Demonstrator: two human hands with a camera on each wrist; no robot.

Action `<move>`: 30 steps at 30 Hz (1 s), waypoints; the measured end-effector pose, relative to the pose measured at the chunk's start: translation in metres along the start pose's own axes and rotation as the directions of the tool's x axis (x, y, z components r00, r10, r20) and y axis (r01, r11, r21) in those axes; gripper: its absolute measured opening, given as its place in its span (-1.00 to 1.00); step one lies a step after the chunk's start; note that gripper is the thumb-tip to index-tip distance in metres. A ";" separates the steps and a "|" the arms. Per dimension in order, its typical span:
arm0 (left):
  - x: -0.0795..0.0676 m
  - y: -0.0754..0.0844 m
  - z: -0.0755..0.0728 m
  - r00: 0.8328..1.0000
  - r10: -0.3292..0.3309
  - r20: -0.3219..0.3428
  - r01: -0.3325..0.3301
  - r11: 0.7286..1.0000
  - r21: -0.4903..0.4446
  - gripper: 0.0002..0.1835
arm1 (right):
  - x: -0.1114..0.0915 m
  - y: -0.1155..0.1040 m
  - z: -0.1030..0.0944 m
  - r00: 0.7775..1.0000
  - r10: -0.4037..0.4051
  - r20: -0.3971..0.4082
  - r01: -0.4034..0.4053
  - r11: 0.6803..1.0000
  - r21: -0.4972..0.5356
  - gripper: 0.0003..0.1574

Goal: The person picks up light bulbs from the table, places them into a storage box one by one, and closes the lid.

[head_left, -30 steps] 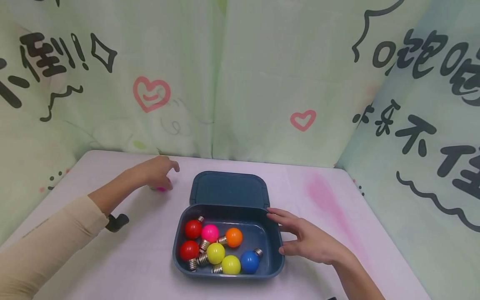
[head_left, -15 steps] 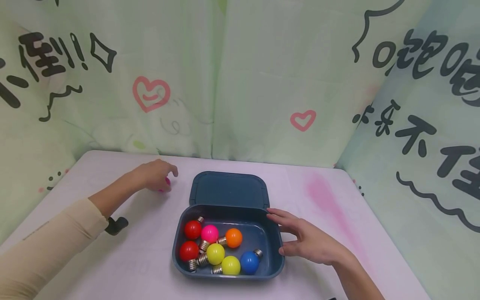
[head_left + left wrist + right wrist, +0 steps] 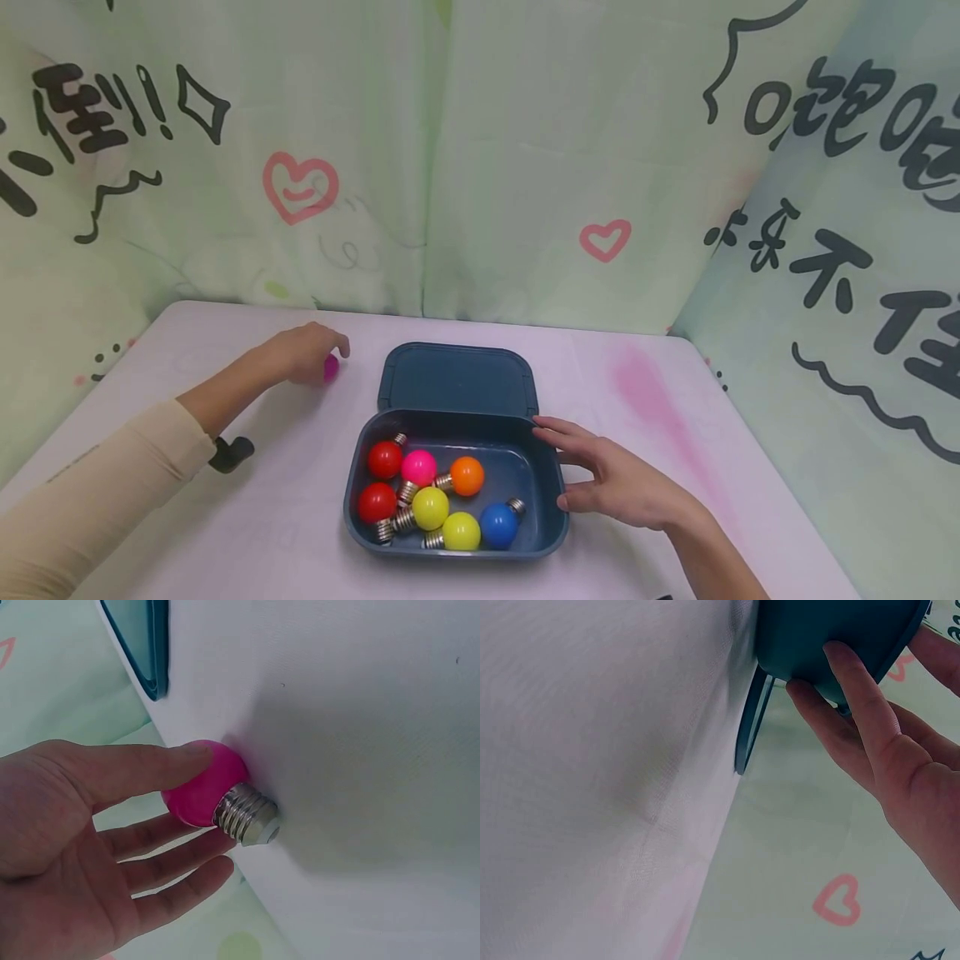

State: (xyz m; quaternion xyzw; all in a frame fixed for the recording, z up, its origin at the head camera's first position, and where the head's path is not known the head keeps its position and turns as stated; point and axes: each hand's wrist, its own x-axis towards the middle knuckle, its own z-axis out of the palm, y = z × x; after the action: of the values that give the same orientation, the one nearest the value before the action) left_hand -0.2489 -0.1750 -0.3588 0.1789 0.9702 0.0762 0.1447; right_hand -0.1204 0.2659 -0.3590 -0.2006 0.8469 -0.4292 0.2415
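Note:
My left hand (image 3: 306, 352) pinches a pink light bulb (image 3: 206, 787) between thumb and fingers, near the table's back left. In the left wrist view the thumb lies on the round pink part, and the silver screw base points away from the palm. My right hand (image 3: 618, 479) rests against the right side of a dark blue box (image 3: 555, 533), its fingers fairly straight along the wall. Inside the box lie several bulbs: two red, a pink one (image 3: 419, 468), an orange one (image 3: 467, 476), two yellow and a blue one (image 3: 499, 525).
The box's lid (image 3: 457, 379) lies folded back behind it on the white-covered table (image 3: 300, 517). Printed curtains (image 3: 510, 167) stand along the back and both sides. A black strap piece (image 3: 232, 454) sticks out under my left wrist.
The pink bulb, mostly covered by my left hand before, now shows more beside the fingers. That hand has shifted slightly left and toward me. My right hand and the box have stayed put.

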 end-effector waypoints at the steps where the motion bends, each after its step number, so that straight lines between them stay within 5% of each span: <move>1: 0.000 -0.001 0.001 1.000 0.001 -0.003 -0.001 1.000 -0.001 -0.54 | 0.000 0.000 0.000 1.000 -0.001 0.001 0.001 1.000 0.000 0.00; 30: 0.000 -0.019 -0.004 0.996 0.012 0.093 0.008 0.977 -0.215 -0.49 | 0.000 0.000 0.000 1.000 -0.004 0.000 0.004 1.000 -0.015 0.00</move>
State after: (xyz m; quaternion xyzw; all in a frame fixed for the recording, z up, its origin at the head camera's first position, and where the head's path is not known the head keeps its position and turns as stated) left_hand -0.2563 -0.1928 -0.3590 0.1666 0.9482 0.1725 0.2084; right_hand -0.1200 0.2655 -0.3589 -0.2042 0.8496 -0.4234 0.2393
